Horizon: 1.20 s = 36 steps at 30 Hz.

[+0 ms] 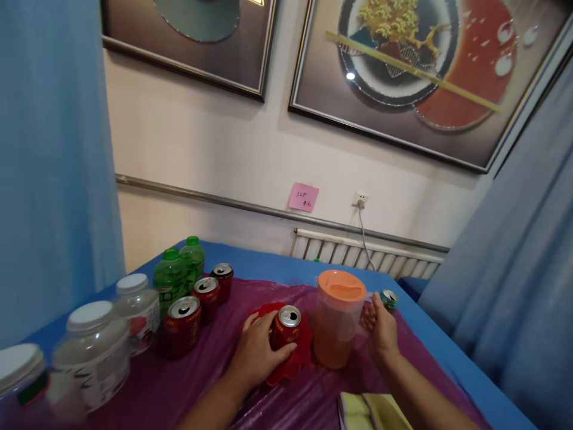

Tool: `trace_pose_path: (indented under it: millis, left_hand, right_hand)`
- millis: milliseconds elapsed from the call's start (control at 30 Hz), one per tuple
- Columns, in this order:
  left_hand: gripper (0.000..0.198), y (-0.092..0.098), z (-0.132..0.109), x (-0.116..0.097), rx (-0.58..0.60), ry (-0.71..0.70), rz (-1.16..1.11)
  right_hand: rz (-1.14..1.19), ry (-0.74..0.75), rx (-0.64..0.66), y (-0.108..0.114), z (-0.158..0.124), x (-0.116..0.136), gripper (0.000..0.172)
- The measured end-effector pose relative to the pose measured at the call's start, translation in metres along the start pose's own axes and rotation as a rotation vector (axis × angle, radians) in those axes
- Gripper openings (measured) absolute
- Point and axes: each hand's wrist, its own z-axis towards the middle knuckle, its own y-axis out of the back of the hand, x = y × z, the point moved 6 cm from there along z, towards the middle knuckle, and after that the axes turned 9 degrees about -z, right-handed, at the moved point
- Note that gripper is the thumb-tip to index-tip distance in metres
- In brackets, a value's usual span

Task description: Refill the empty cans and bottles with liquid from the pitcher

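Note:
My left hand (256,353) is wrapped round a red drink can (286,326) that has an open top and stands on a red scalloped dish (299,362). Just right of it stands a clear pitcher (336,327) with an orange lid and orange liquid in its lower part. My right hand (381,329) is at the pitcher's handle side, fingers curled against it. A green can (389,298) lies just beyond that hand.
A purple plastic sheet (188,388) covers a blue table (268,263). At left stand three red cans (181,326), two green bottles (170,280) and several white-lidded clear jars (94,352). A yellow cloth (373,412) lies at the front. A radiator (362,255) and blue curtains (514,286) flank the table.

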Motion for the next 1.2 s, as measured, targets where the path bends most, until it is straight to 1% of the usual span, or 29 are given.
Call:
trace_pose_path:
  millis: [100,167,233,333,367,433,467,500,533,567,600,633,700,733,767,833,900,967,1000,1033,1100,1133,1200]
  left_hand:
    - [0.057,0.001,0.0,0.0,-0.023,-0.023,-0.001]
    - [0.057,0.001,0.001,0.001,-0.034,-0.031,-0.003]
    - [0.057,0.001,0.001,0.001,-0.039,-0.036,-0.004]
    - [0.059,0.0,0.002,0.0,-0.045,-0.045,-0.002]
    - [0.058,0.001,0.002,0.0,-0.047,-0.05,-0.001]
    - [0.058,0.001,0.003,-0.001,-0.053,-0.056,0.001]
    - [0.058,0.001,0.004,0.0,-0.056,-0.058,0.003]
    - [0.058,0.002,0.004,0.0,-0.057,-0.06,0.007]
    - [0.057,0.001,0.005,0.0,-0.057,-0.063,0.013]
    - [0.057,0.001,0.005,0.0,-0.052,-0.069,0.021]
    - [0.058,0.0,0.005,0.0,-0.045,-0.078,0.031]
    - [0.058,0.0,0.004,0.0,-0.038,-0.089,0.043]
    - [0.059,-0.002,0.004,-0.001,-0.025,-0.115,0.064]
    - [0.06,-0.002,0.004,-0.001,-0.023,-0.128,0.07]
    - [0.06,-0.002,0.003,0.0,-0.027,-0.137,0.072]
    - [0.059,-0.002,0.003,0.004,-0.033,-0.158,0.064]
    - [0.058,-0.004,0.003,0.01,-0.029,-0.193,0.049]
    - [0.058,-0.008,0.004,0.017,-0.034,-0.245,0.038]
    - [0.059,-0.009,0.005,0.021,-0.048,-0.273,0.03]
    - [0.058,-0.01,0.006,0.024,-0.07,-0.297,0.017]
    - [0.057,-0.012,0.008,0.028,-0.068,-0.322,-0.019]
    - [0.059,-0.013,0.008,0.029,-0.056,-0.322,-0.041]
    - [0.068,-0.013,0.009,0.03,-0.035,-0.306,-0.084]
  right_hand:
    - [0.23,-0.184,-0.035,0.005,-0.005,-0.02,0.06]
    - [0.273,-0.202,-0.043,0.009,-0.008,-0.022,0.059]
    - [0.263,-0.2,-0.034,0.013,-0.01,-0.019,0.057]
    - [0.166,-0.189,-0.002,0.022,-0.014,-0.009,0.054]
    - [0.107,-0.165,-0.038,0.028,-0.016,-0.004,0.052]
    - [-0.012,-0.047,-0.204,0.047,-0.025,0.01,0.046]
    - [-0.053,0.05,-0.297,0.055,-0.033,0.02,0.042]
    - [-0.079,0.163,-0.356,0.06,-0.044,0.031,0.036]
    - [-0.092,0.279,-0.358,0.06,-0.057,0.042,0.031]
    - [-0.1,0.385,-0.29,0.054,-0.07,0.053,0.026]
    - [-0.117,0.462,-0.169,0.043,-0.083,0.063,0.024]
    - [-0.141,0.499,-0.035,0.029,-0.095,0.071,0.027]
    - [-0.164,0.492,0.192,-0.003,-0.116,0.08,0.036]
    - [-0.162,0.465,0.276,-0.019,-0.122,0.083,0.041]
    - [-0.156,0.422,0.329,-0.033,-0.126,0.084,0.048]
    - [-0.17,0.298,0.375,-0.059,-0.126,0.083,0.063]
    - [-0.198,0.177,0.395,-0.079,-0.12,0.08,0.079]
    - [-0.212,0.097,0.418,-0.094,-0.113,0.081,0.086]
    - [-0.214,0.071,0.426,-0.098,-0.11,0.082,0.085]
    - [-0.215,0.055,0.431,-0.1,-0.108,0.084,0.081]
    - [-0.221,0.047,0.418,-0.098,-0.105,0.09,0.071]
    - [-0.221,0.056,0.402,-0.093,-0.104,0.093,0.067]
    - [-0.203,0.083,0.36,-0.076,-0.105,0.098,0.062]
